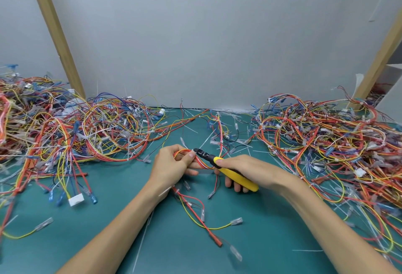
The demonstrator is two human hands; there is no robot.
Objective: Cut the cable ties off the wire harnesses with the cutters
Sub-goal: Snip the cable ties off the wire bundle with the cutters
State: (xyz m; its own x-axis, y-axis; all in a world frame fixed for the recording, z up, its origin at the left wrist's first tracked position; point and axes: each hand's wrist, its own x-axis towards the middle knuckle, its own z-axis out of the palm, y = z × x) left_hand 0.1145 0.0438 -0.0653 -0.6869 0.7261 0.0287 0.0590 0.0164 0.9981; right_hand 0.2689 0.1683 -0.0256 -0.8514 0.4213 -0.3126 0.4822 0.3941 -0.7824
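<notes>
The cutters (226, 168) have glossy yellow plastic handles and a dark, matt metal head. The wire harnesses (191, 158) wear smooth coloured plastic insulation with clear plastic terminal sleeves. The tabletop (121, 186) is matt teal; the posts (54, 32) look like bare wood.

The tip of the cutters (237, 175) is buried among the held wires (203, 163), too small to tell whether it bites a cable tie, and the left pile (54, 125) and right pile (326, 132) run off the side edges.
</notes>
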